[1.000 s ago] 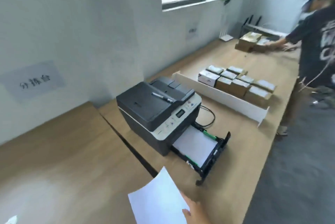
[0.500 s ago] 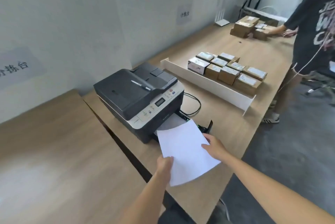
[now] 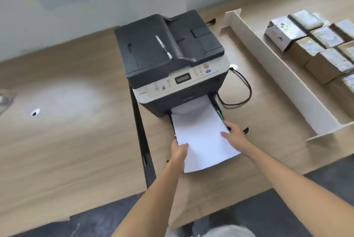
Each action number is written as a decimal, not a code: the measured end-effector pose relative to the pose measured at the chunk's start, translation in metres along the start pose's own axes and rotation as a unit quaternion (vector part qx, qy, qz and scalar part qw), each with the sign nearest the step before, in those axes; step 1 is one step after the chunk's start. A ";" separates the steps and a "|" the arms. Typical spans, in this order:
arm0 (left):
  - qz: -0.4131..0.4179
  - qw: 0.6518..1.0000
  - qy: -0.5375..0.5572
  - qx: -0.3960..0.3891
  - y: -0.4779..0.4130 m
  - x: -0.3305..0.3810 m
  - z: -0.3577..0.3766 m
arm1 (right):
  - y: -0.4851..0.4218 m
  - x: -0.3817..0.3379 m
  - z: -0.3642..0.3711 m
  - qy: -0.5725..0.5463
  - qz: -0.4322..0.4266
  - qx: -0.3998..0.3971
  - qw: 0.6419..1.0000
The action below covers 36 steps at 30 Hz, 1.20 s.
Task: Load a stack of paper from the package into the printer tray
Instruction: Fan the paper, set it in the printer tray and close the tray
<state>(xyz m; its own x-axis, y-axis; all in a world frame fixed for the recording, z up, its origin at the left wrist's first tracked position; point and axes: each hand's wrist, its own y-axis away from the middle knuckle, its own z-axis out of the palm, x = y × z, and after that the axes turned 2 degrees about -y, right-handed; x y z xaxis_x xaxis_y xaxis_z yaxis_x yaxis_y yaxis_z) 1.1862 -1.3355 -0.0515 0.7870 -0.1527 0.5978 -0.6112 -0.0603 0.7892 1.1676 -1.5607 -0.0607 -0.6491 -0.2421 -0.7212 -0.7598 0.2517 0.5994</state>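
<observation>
While the white paper point(image 3: 203, 137) lies over the pulled-out tray point(image 3: 217, 107) at the front of the printer point(image 3: 170, 60), both hands hold it. The left hand point(image 3: 179, 151) pinches the paper's left edge, thumb on top. The right hand point(image 3: 234, 134) grips the right edge with its fingers partly spread.

A pen point(image 3: 164, 47) lies on the printer point(image 3: 172, 60); boxes point(image 3: 314, 49) sit to its right.

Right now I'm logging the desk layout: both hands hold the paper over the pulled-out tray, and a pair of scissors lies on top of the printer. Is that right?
Not quite. The head view shows a pen, not scissors, on the printer. The rest holds: left hand and right hand hold the paper over the tray.
</observation>
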 end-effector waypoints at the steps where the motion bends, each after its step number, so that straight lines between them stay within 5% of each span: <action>1: -0.004 1.000 0.005 0.008 -0.001 -0.001 0.004 | -0.004 0.003 0.000 0.003 -0.002 -0.006 1.000; 19: 0.050 0.994 -0.008 0.094 -0.121 0.033 0.033 | -0.128 -0.009 0.022 -0.024 -0.040 0.023 0.999; 27: 0.070 0.987 -0.043 0.137 -0.140 0.037 0.034 | -0.143 -0.017 0.037 0.068 -0.091 0.079 0.990; 33: 0.134 0.949 -0.127 0.256 -0.073 0.026 0.024 | -0.117 -0.015 0.028 0.219 -0.146 0.174 0.949; 36: 0.120 0.945 -0.193 0.235 -0.050 -0.005 0.022 | -0.094 -0.004 0.025 0.281 -0.137 0.189 0.931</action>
<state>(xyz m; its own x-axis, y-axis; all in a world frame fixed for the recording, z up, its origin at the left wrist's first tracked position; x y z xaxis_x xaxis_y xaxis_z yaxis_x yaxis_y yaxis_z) 1.2110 -1.3531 -0.0967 0.5876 -0.5603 0.5838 -0.8091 -0.3959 0.4343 1.2424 -1.5603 -0.1232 -0.4305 -0.7713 -0.4688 -0.9014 0.3944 0.1790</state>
